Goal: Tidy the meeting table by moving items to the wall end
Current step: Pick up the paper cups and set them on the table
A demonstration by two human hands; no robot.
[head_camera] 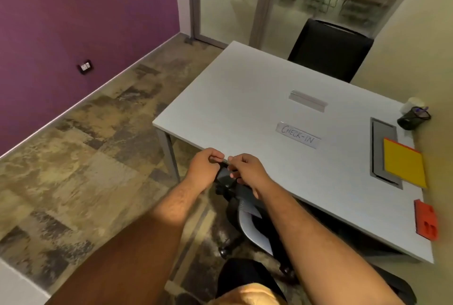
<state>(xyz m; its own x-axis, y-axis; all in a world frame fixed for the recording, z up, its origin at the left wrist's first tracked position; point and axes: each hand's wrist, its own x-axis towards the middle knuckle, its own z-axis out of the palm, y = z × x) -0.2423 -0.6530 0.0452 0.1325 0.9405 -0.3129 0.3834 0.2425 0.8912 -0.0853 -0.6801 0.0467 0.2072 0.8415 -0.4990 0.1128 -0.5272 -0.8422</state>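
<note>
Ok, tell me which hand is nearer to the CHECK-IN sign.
Right. The right hand is at the table's near edge, just short of the CHECK-IN sign. The left hand is beside it, on the side away from the sign, past the table edge. Both pinch something small between them.

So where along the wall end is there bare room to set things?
Bare: between the yellow folder and the red tray. Crowded: the far corner with the pen cup, and the cable hatch under the folder.
</note>
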